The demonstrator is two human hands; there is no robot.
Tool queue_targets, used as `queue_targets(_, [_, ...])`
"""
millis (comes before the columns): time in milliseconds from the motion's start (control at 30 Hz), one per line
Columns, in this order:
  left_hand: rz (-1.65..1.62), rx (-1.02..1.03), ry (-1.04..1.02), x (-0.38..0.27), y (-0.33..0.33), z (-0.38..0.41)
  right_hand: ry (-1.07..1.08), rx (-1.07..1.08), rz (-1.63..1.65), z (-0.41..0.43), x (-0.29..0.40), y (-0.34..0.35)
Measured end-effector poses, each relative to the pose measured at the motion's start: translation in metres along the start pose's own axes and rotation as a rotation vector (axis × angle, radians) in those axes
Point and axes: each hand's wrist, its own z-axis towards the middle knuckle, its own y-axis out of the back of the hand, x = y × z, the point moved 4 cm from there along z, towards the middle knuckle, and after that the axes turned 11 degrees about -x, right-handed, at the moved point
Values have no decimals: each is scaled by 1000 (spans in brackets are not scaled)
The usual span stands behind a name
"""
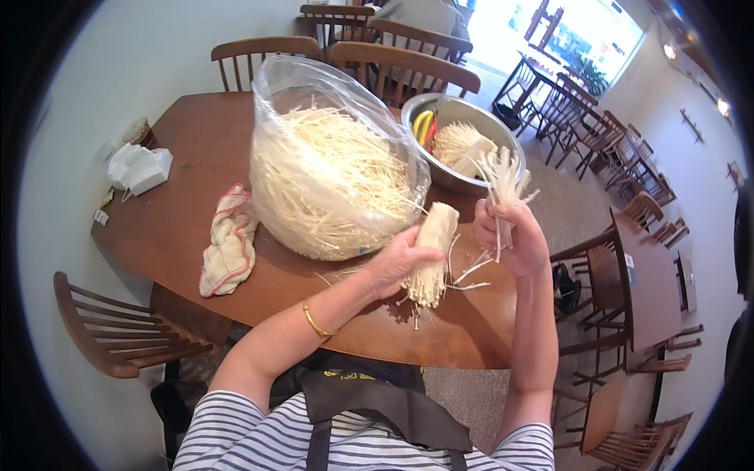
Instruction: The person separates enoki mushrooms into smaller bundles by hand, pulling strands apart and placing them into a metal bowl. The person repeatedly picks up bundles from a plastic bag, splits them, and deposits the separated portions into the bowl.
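My left hand [409, 261] grips a thick bunch of enoki mushrooms [436, 250], its small caps pointing down towards me over the table. To its right, my right hand [511, 235] is closed around a smaller, loose bunch of enoki strands [505, 176], which fan out above the fist beside the bowl's near rim. A large clear plastic bag [277, 194] full of separated enoki stands open to the left. Behind my right hand, a steel bowl [495, 108] holds more enoki clumps [456, 143] and a tool with yellow and red handles [425, 126]. Loose strands [471, 287] lie on the wood near my hands.
The wooden table [206, 126] also bears a crumpled cream cloth with red edging [228, 244] and a white bag or packet [141, 168] at the left. Wooden chairs [126, 332] stand at the left and behind the table. A seated person [421, 20] is partly visible at the back.
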Motion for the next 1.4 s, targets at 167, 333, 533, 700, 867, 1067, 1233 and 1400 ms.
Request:
queue_targets(167, [33, 0, 81, 7, -5, -5, 64, 99, -753, 56, 13, -83])
queue_targets(333, [54, 52, 48, 8, 3, 2, 542, 126, -1357, 152, -20, -194])
queue_targets(533, [6, 60, -64, 0, -2, -5, 579, 74, -1604, 205, -54, -215])
queue_targets(700, [-75, 71, 0, 0, 1, -1, 599, 268, -1416, 191, -16, -223])
queue_targets(867, [-88, 63, 34, -5, -6, -8, 1127, -13, -1059, 168, -7, -222])
queue_targets(1067, [-83, 113, 15, -5, -3, -4, 1249, 36, -900, 136, -7, -212])
queue_targets(1233, [-169, 16, 84, -12, 3, -7, 1254, -24, -984, 67, 16, -175])
queue_targets(1400, [-132, 49, -79, -19, 3, -6, 863, -347, -779, 35, 13, -66])
